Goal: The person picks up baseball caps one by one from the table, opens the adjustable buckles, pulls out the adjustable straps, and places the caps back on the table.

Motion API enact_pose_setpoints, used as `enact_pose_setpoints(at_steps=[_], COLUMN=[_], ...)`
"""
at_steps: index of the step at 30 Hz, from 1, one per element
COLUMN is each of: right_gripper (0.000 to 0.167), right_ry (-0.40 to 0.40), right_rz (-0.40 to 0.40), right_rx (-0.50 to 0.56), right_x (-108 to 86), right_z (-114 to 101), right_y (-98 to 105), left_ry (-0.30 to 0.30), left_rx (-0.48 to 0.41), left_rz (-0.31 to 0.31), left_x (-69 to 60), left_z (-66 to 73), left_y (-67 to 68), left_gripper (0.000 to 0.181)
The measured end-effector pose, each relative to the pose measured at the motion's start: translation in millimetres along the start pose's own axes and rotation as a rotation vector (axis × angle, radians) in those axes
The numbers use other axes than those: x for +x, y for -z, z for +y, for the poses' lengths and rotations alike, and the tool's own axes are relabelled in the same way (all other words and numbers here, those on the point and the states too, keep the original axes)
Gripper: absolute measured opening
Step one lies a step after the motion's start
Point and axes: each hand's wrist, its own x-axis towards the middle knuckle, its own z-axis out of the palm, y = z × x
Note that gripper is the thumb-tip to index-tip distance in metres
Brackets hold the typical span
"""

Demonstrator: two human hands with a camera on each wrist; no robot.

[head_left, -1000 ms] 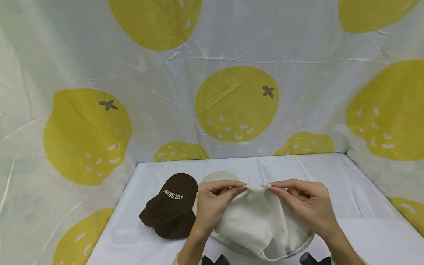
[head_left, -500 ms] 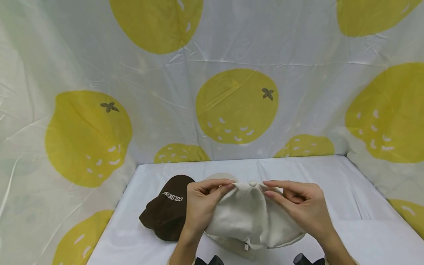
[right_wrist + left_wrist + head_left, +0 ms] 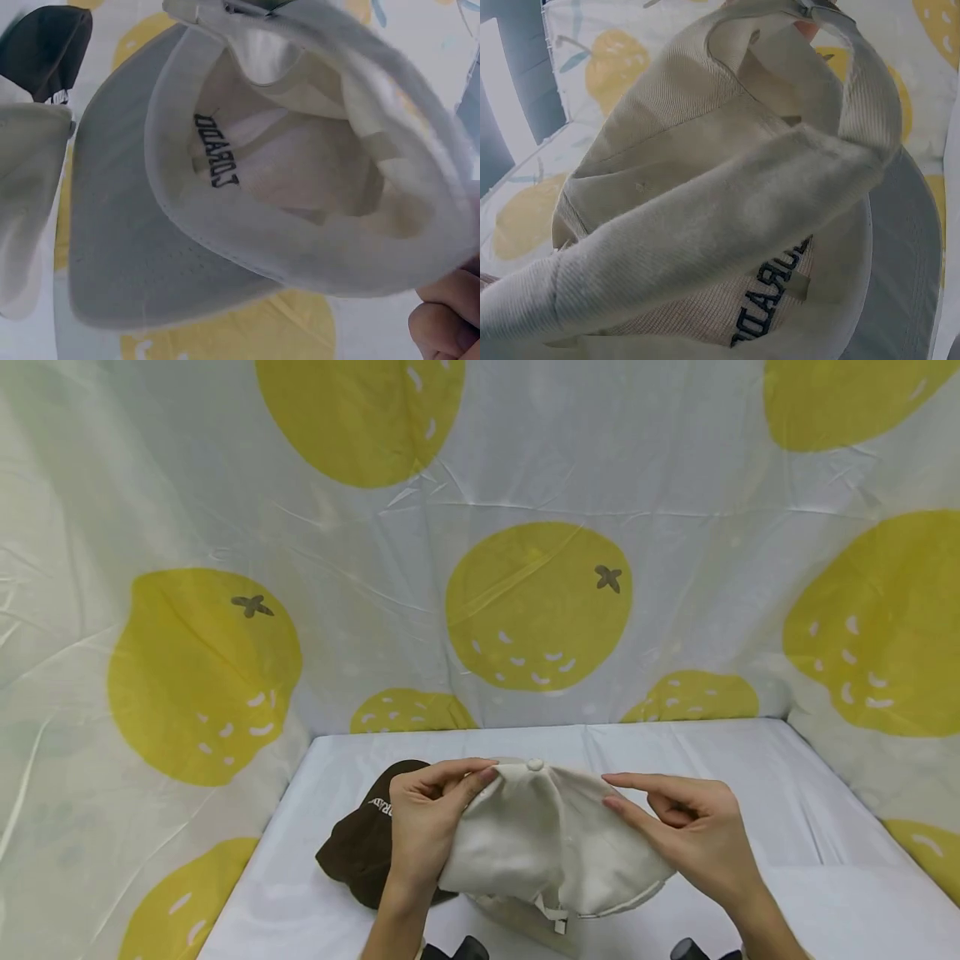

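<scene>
Both hands hold up a cream baseball cap [image 3: 510, 835] by its crown, with the button on top and the brim hanging below. The left hand [image 3: 427, 818] pinches the crown's left side between thumb and index finger. On the other side, the right hand [image 3: 693, 827] pinches the crown fabric with thumb and index fingertips. The right wrist view looks into the cap's hollow, where dark reversed lettering [image 3: 215, 154] shows beside the brim [image 3: 142, 240]. In the left wrist view, the back strap [image 3: 870, 90] arches over its opening; the left fingers are mostly hidden.
A dark brown cap [image 3: 360, 852] with white lettering lies on the white-covered table [image 3: 750, 793], partly behind the left hand. Another light cap [image 3: 30, 180] lies near it in the right wrist view. A lemon-print cloth [image 3: 375, 577] rises behind and at the sides.
The cream cap has turned and shifted left, its back opening swinging out of sight. The left hand has moved left, covering more of the brown cap. The right fingers have slid down the crown from the button.
</scene>
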Motion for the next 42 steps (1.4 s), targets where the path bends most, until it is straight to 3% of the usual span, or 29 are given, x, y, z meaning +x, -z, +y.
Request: enact_pose_setpoints(at_steps=[6,14,23,33,42], right_gripper=[0.044,0.041,0.027,0.015,0.008], right_ry=[-0.03,-0.038,-0.188,-0.47,-0.446], right_rz=[-0.061,-0.167,-0.274,-0.33,-0.374], right_rx=[0.008,0.014,-0.065,-0.072,0.001], right_x=[-2.7,-6.0,-5.5,-5.0,-2.9], right_z=[1.5,7.5,7.5,8.9,9.3], right_y=[2.0,-1.4,0.9,-4.5,-6.3], left_ry=[0.04,0.011,0.017,-0.033,-0.057], left_rx=[0.007,-0.002,-0.051,-0.114,-0.128], left_rz=[0.122,0.192,0.286,0.321,0.318], left_x=[3.2,5.1,6.2,6.8,9.3], left_z=[4.2,6.6,9.7,11.5,11.0], left_y=[9.0,18.7,24.6,27.6,32.1], left_gripper=[0.016,0.016,0.013,0.011,0.006])
